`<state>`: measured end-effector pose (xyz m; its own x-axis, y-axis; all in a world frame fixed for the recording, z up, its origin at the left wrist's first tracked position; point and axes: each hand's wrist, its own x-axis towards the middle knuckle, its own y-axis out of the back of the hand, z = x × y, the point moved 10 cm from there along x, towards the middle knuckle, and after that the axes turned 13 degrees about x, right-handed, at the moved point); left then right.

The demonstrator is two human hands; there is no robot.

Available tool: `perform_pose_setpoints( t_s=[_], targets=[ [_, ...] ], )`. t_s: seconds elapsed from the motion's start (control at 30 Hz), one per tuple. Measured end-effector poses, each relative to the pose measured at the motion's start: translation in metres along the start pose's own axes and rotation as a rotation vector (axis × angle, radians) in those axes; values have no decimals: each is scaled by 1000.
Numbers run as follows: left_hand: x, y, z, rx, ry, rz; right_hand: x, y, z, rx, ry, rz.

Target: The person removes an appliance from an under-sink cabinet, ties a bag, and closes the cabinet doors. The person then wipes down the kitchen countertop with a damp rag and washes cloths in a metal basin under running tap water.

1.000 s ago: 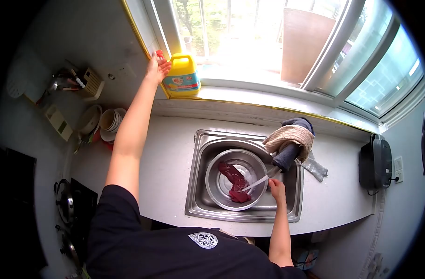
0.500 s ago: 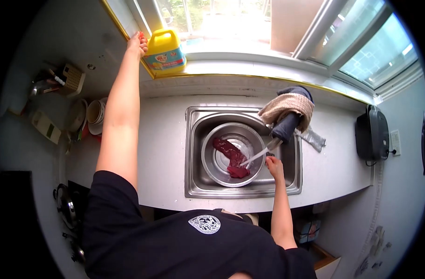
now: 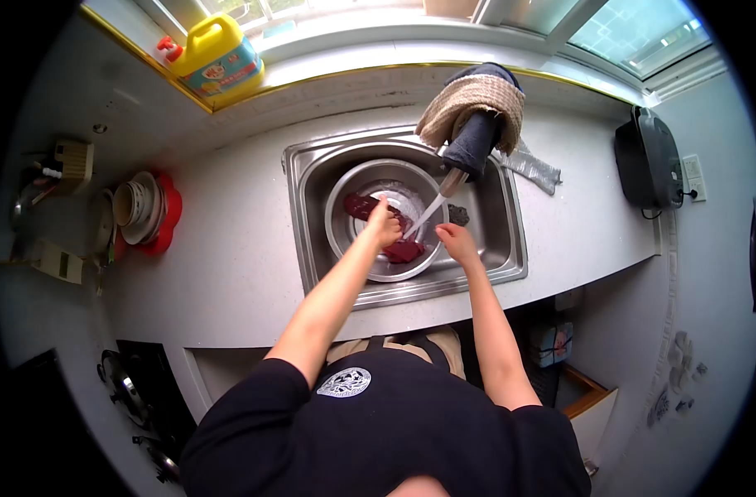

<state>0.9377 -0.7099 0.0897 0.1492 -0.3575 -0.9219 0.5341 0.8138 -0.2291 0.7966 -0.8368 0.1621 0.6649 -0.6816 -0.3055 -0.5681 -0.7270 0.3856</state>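
Note:
My left hand (image 3: 383, 227) is over the metal basin (image 3: 338, 238), at the dark red meat inside. Its thumb points away from me and its fingers are curled; whether they grip the meat is hidden. The piece of meat (image 3: 406, 251) lies in the basin, partly covered by this hand. A stream of water runs from the faucet (image 3: 453, 180) into the basin. My right hand (image 3: 458, 243) has its fingers closed at the basin's right rim. Just beyond that hand is a dark scouring pad (image 3: 458, 215) in the sink (image 3: 494, 248).
A brown cloth (image 3: 476, 98) wraps the dark-covered faucet. On the window ledge stand a yellow jug (image 3: 225, 62) and a red-topped bottle (image 3: 169, 48). Stacked bowls (image 3: 138, 203) sit in a red tray at left. A black appliance (image 3: 650, 161) stands at right.
My left hand has left the red bottle top by the jug and come down into the basin over the meat. My right hand stays at the basin's right rim. The view has shifted.

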Motion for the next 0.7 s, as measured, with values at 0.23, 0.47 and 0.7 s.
perform_pose_setpoints(
  t_s=[0.23, 0.47, 0.7],
  targets=[
    [108, -55, -47, -106, -6, -34, -25, 6, 13, -46, -23, -71],
    [74, -56, -49, -130, 49, 3, -3, 36, -4, -43, -71, -70],
    [145, -14, -58, 1008, -398, 207, 64, 76, -126, -332, 244, 58]
  ],
)
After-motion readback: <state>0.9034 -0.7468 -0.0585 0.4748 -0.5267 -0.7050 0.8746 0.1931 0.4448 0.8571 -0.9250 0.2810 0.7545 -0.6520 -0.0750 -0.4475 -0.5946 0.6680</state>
